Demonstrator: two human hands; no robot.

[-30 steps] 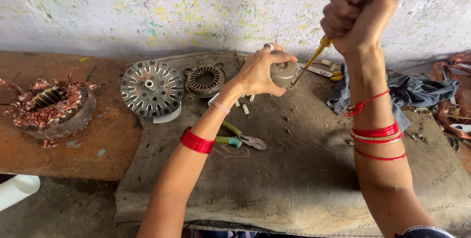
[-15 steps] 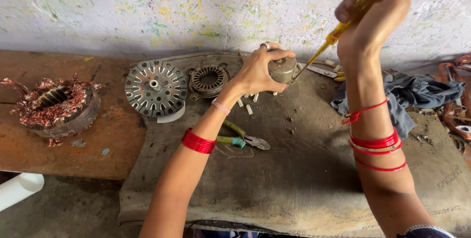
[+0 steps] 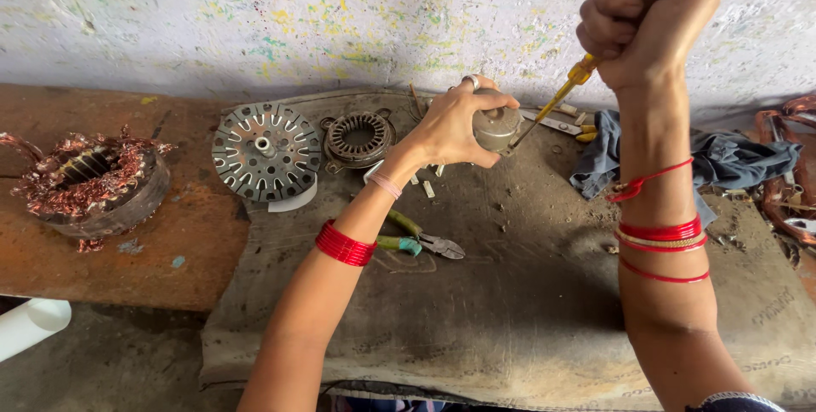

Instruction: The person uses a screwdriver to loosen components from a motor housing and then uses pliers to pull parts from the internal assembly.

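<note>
My left hand (image 3: 455,127) grips a small round grey metal motor part (image 3: 496,127) and holds it just above a brown cloth (image 3: 510,310). High at the top right, my right hand (image 3: 650,17) is a fist around the yellow handle of a screwdriver (image 3: 561,99). Its shaft slants down to the left, and the tip touches the right side of the grey part. Both wrists carry red bangles.
On the cloth lie green-handled pliers (image 3: 416,242), a slotted round metal disc (image 3: 266,153) and a small ring-shaped stator (image 3: 358,138). A stator with copper winding (image 3: 85,183) sits on the rusty bench at left. A blue-grey rag (image 3: 731,161) lies at right. A paint-flecked wall stands behind.
My right hand has risen with the screwdriver and then come back a little to the left. The left hand keeps its grip on the grey part in the same place.
</note>
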